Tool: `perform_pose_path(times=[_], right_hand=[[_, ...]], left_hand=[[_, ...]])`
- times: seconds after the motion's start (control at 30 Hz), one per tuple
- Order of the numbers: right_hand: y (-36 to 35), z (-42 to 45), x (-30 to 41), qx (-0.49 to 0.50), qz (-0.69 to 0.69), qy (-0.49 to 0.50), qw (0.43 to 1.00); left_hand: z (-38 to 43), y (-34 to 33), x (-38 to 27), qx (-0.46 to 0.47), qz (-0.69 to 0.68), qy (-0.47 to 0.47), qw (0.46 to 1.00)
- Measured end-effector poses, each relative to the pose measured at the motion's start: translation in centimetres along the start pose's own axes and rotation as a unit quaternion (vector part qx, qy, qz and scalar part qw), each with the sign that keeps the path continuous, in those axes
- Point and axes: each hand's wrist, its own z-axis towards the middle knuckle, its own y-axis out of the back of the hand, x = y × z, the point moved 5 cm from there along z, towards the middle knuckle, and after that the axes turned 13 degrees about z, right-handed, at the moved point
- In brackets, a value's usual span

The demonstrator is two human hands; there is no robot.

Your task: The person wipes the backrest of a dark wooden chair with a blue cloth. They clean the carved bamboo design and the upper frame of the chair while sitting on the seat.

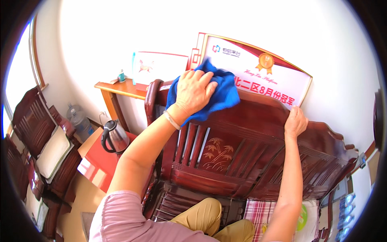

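Observation:
My left hand (196,90), with a bangle at the wrist, presses a blue cloth (222,95) onto the upper left part of a dark red carved wooden settee back (254,115). The cloth spreads around the fingers and drapes over the top rail. Farther right, my right hand (295,122) grips the top edge of the same backrest. Behind the rail stands a framed award board (290,80) with a medal picture and writing. My knees rest on the slatted seat (172,202).
At left, an electric kettle (115,137) stands by a red box (99,163). Behind are a wooden side table (121,89) and large water bottles (80,122). Cushioned wooden chairs (54,151) stand far left. A plaid cloth (257,211) covers part of the seat.

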Motion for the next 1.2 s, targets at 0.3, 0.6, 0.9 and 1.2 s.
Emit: perform_pose_path(times=[0.3,0.6,0.9,1.2], right_hand=[[1.3,0.0,0.8,-0.072,0.025,0.039,0.996],[1.5,-0.2,0.5,-0.098,0.025,-0.008,0.995],[0.1,-0.7,-1.1,-0.094,0.010,-0.011,0.996],[-0.4,-0.3,-1.9,0.008,-0.003,-0.010,1.000]], left_hand=[[3.5,-3.3,-12.4,0.042,-0.032,-0.083,0.995],[5.5,-4.2,-20.5,0.016,-0.076,-0.041,0.996],[9.7,-8.5,-25.0,0.319,-0.116,-0.146,0.929],[7.6,-5.9,-22.8,0.229,-0.097,-0.179,0.952]])
